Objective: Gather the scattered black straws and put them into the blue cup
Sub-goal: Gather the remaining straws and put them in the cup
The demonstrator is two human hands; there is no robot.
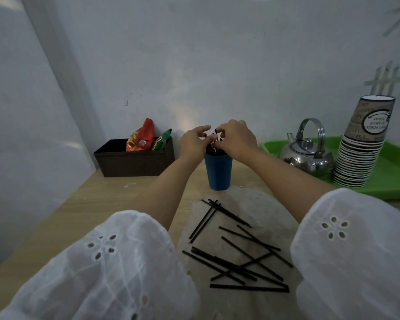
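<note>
While both grip, straws [214, 140] between (upright).

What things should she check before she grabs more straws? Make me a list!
1. Blue cup upright on the table: ok.
2. Straws in the cup standing inside, not falling out: ok.
3. Left hand and right hand let go of those straws: cannot tell, fingers cover the tops.
4. All straws gathered: not ok, loose straws lie scattered in front of the cup.
5. Kettle and paper cup stack clear of the arms: ok.
</note>
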